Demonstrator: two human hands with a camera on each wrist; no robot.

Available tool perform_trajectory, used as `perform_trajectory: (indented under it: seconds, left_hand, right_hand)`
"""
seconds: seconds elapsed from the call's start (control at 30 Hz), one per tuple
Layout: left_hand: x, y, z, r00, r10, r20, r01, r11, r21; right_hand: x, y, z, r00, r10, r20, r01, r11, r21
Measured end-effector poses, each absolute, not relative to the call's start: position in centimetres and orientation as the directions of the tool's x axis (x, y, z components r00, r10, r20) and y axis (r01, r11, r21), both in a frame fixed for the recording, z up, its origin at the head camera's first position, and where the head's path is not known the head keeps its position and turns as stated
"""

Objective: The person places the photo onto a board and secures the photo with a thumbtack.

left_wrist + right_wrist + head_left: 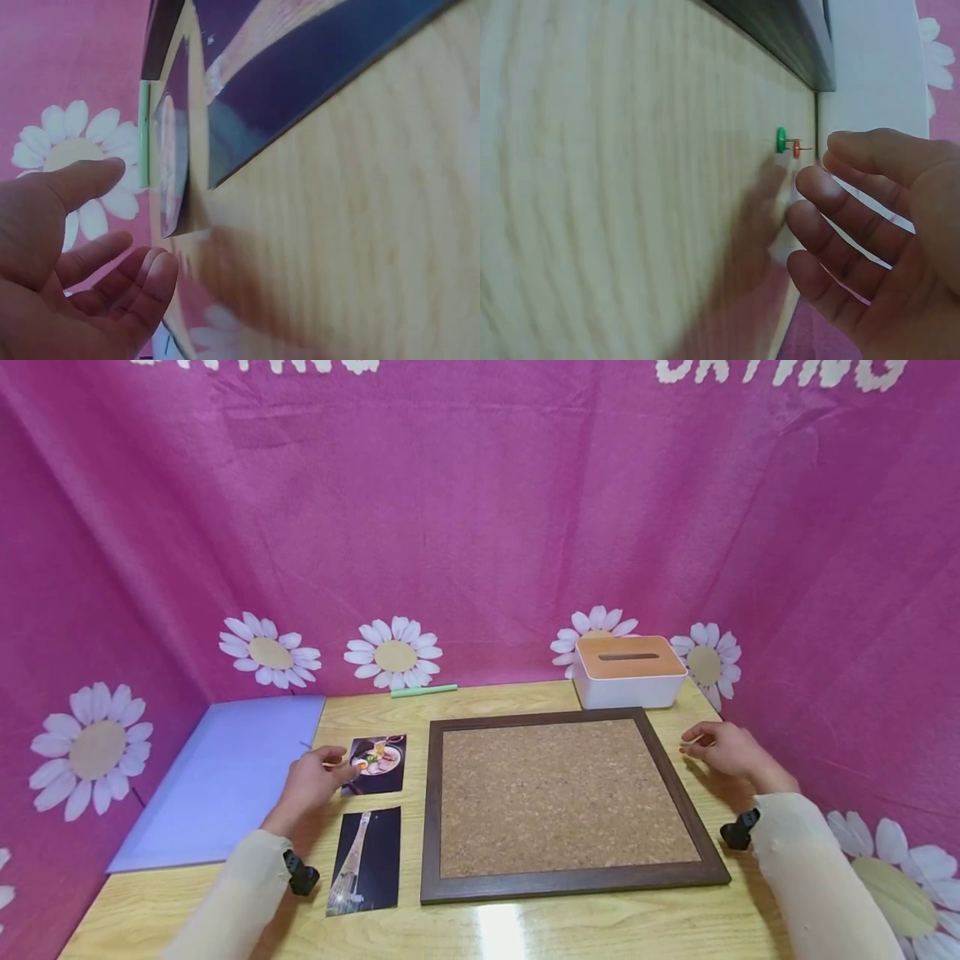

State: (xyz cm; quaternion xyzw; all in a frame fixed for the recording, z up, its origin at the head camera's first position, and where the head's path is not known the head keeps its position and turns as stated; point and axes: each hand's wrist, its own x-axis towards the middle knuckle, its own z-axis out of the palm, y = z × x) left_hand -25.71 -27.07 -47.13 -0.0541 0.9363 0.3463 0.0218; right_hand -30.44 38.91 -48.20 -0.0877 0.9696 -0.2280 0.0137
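Note:
At the left edge of a food photo (384, 758) is my left hand (311, 781). The left wrist view shows its thumb and fingers apart beside that photo, with nothing between them. A photo of a lit tower at night (375, 864) lies nearer the front. My right hand (733, 750) hovers low over the table, right of a cork board (555, 802) with a dark frame. In the right wrist view its loosely bent fingers are beside a green thumbtack (781, 140) and a red thumbtack (796, 151), both with their pins pointing toward the hand.
A tissue box (633, 689) with a wooden lid stands behind the board's right corner. A green pen (423, 691) lies along the table's back edge. Left of the photos is a pale blue sheet (225, 777). Pink curtains (480, 527) surround the wooden table (600, 927).

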Motion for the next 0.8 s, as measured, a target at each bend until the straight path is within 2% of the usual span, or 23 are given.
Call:
perform_trajectory:
  seconds: [0.1, 0.47, 0.8]
  left_hand:
    - [-25.69, -26.82, -47.44, -0.989, -0.113, -0.096, -0.149, 0.755, 0.638]
    - [-26.03, -26.41, -48.00, -0.989, -0.147, -0.024, -0.134, 0.811, 0.570]
    - [-25.81, -26.64, -47.96, -0.992, -0.118, -0.044, -0.120, 0.782, 0.612]
  right_hand:
    - [-30.50, 38.82, -48.52, -0.987, -0.162, 0.015, -0.152, 0.880, -0.449]
    - [-30.74, 38.66, -48.93, -0.992, -0.126, 0.017, -0.121, 0.890, -0.440]
    - [-30.77, 38.40, -49.16, -0.992, -0.128, 0.018, -0.124, 0.899, -0.419]
